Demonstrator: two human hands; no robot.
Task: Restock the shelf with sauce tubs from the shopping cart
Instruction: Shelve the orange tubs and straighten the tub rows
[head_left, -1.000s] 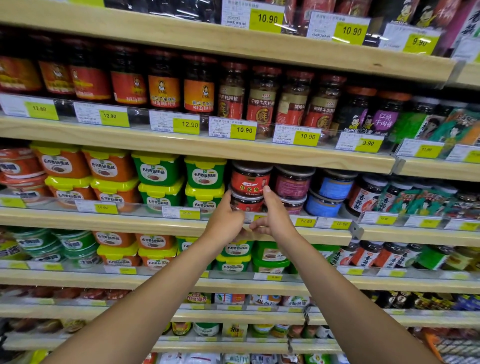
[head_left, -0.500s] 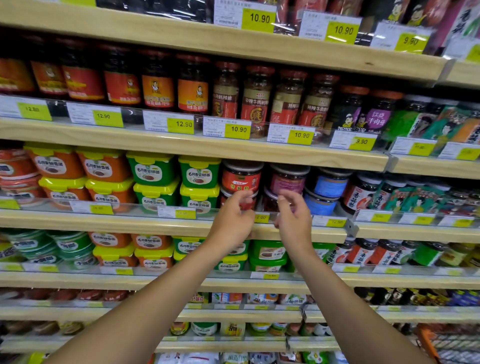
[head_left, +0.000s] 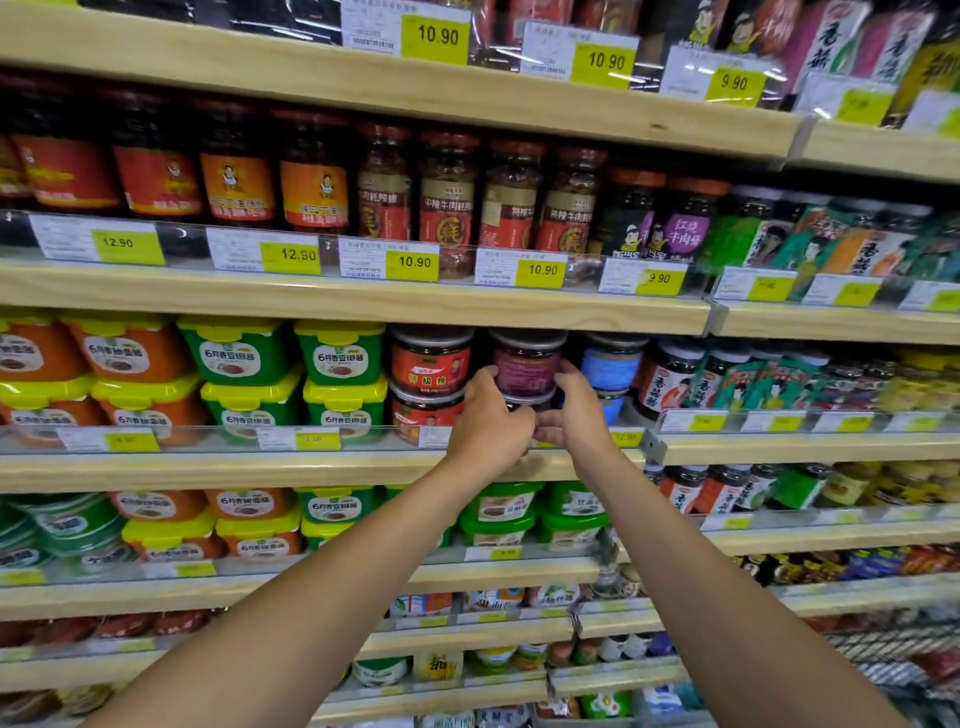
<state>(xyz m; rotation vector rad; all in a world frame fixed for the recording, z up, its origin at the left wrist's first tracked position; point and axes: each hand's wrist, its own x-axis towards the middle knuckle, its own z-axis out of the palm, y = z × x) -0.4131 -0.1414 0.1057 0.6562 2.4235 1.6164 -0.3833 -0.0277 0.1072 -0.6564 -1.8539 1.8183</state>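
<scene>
Two bare arms are reaching up from the bottom of the frame to the middle shelf (head_left: 260, 470) of a grocery aisle, where the left hand (head_left: 488, 423) and the right hand (head_left: 577, 413) are closing in on a purple-labelled sauce tub (head_left: 527, 364). The left hand is curling against the tub's left side and the right hand is cupping its right side, so both are grasping it between them, with the lower fingers meeting just in front of the clear rail at the shelf edge. The tub is sitting on top of a second tub (head_left: 522, 401), which is mostly hidden behind the hands. The stack is standing between a stack of red-labelled tubs (head_left: 431, 364) on its left and a blue-labelled tub (head_left: 610, 366) on its right. Further left, green tubs with yellow lids (head_left: 340, 353) and orange tubs (head_left: 130, 348) are filling the same shelf in double layers. On the shelf above, tall dark jars (head_left: 447, 200) are lining up behind yellow price tags (head_left: 415, 262) reading 12.90, 10.90 and 9.90.
</scene>
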